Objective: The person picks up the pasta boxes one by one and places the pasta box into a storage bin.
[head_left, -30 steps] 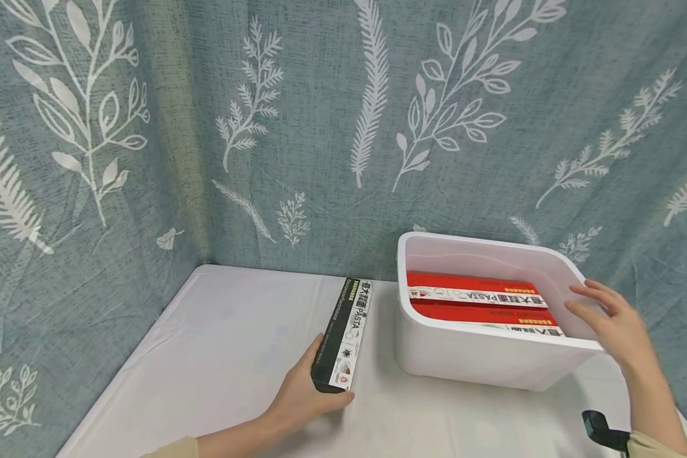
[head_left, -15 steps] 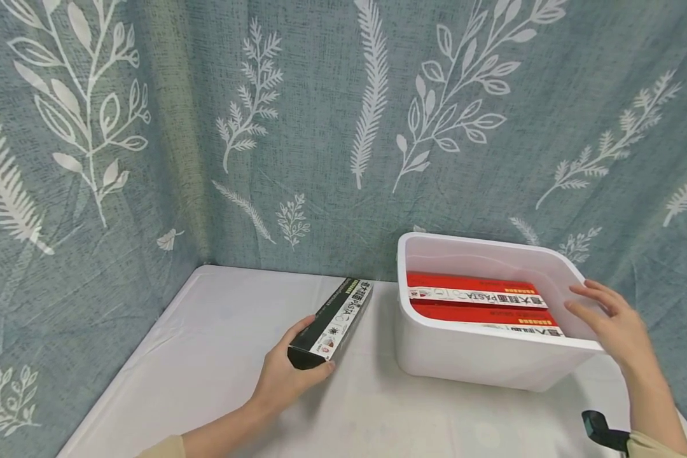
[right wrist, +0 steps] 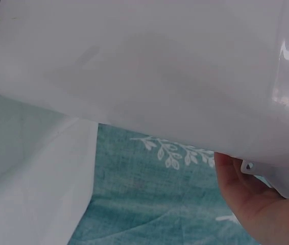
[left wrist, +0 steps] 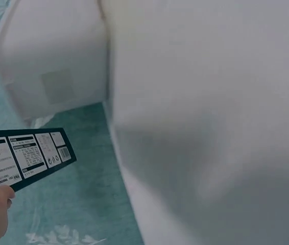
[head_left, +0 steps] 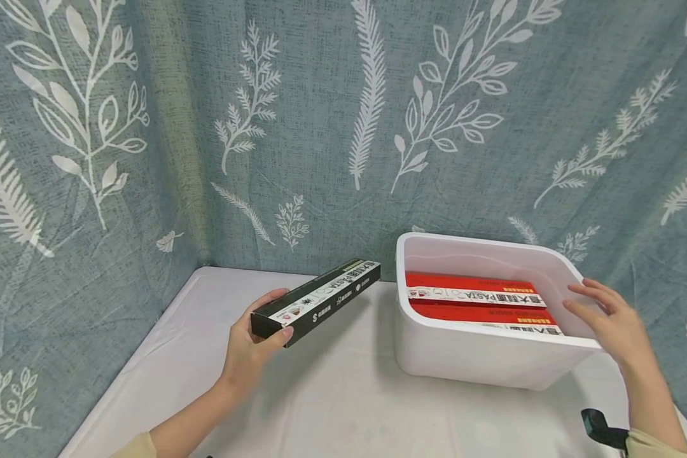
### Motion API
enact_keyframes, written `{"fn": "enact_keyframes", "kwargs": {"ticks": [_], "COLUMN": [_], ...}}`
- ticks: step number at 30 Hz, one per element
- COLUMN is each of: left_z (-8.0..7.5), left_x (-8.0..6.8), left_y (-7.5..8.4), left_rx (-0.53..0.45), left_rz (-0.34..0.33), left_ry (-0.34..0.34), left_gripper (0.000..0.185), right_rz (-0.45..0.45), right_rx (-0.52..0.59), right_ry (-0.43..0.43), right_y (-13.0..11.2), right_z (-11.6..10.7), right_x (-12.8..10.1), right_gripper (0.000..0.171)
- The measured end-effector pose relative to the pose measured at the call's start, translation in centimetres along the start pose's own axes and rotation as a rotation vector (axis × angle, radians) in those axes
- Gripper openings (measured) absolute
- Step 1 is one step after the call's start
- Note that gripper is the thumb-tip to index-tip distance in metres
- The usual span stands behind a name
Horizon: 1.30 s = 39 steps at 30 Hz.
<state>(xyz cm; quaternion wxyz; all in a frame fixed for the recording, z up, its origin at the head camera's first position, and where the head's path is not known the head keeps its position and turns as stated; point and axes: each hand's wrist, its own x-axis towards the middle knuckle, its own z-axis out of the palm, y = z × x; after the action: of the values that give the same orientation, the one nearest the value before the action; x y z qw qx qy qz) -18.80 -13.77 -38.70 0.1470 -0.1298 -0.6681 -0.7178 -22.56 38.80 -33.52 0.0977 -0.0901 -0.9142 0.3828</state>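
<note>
- The left hand (head_left: 247, 346) grips one end of the black pasta box (head_left: 316, 299), held above the table (head_left: 206, 356) at frame centre-left.
- The right hand (head_left: 609, 321), fingers relaxed and spread, rests on the white bin (head_left: 464, 356) rim at right.
- Red pasta boxes (head_left: 472, 299) lie inside the bin.

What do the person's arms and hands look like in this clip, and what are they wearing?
Both hands are bare, with no gloves or rings visible. The left hand and right hand lead to bare forearms ending in pale beige sleeve cuffs near the bottom of the head view. A small black device sits at the right wrist.
</note>
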Motion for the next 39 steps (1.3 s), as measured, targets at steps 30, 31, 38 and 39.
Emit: {"fn": "enact_keyframes", "kwargs": {"ticks": [30,31,38,39], "left_z": [3.6,3.8,5.1,5.3], "left_x": [4.0,4.2,6.0,6.2], "left_y": [3.1,3.2,3.7,3.8], "left_rx": [-0.322,-0.305,-0.22,-0.217], "left_rz": [0.109,0.103,0.067,0.068], "left_ry": [-0.254,-0.27,-0.407,-0.43], "left_gripper": [0.054,0.055,0.062,0.063], "right_rz": [0.006,0.004,0.005,0.005], "right_rx": [0.002,0.004,0.002,0.002], "right_ry": [0.007,0.008,0.011,0.011], "right_y": [0.1,0.1,0.0,0.0], "right_z": [-0.1,0.0,0.1,0.0], "right_x": [-0.2,-0.1,-0.2,-0.2], "right_gripper": [0.069,0.069,0.068,0.069]}}
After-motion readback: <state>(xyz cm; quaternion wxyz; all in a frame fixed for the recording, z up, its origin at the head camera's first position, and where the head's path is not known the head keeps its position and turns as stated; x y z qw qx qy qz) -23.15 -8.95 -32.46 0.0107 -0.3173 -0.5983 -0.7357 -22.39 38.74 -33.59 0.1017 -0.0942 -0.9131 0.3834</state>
